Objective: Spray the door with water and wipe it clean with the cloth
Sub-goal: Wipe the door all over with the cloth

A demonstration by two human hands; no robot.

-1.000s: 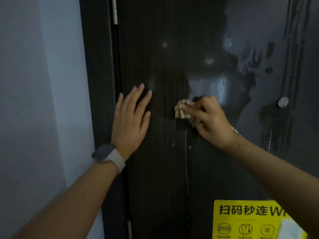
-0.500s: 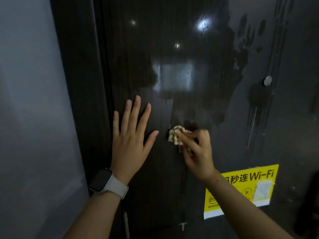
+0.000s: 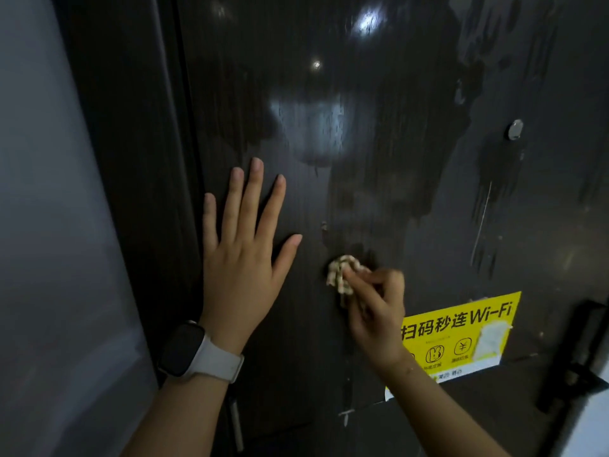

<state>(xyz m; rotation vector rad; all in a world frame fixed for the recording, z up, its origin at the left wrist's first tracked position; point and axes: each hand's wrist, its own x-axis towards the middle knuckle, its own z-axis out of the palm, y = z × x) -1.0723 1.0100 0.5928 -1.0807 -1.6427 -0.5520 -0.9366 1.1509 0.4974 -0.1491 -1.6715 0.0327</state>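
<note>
The dark glossy door (image 3: 379, 166) fills the view, with wet streaks and smears across its upper right. My left hand (image 3: 244, 258) lies flat on the door near its left edge, fingers spread and straight, a white-strapped watch on the wrist. To its right, my right hand (image 3: 375, 308) pinches a small crumpled pale patterned cloth (image 3: 342, 273) and presses it against the door. No spray bottle is in view.
A yellow Wi-Fi sticker (image 3: 461, 334) is stuck on the door just right of my right hand. A round metal peephole (image 3: 515, 129) sits upper right. The dark door frame (image 3: 131, 159) and a grey wall (image 3: 49, 258) stand to the left. A black fitting (image 3: 573, 357) is at the right edge.
My right hand has wiped the cloth downward on the door, from beside the left fingertips to below the thumb. The view has tilted down. My left hand stays flat on the door.
</note>
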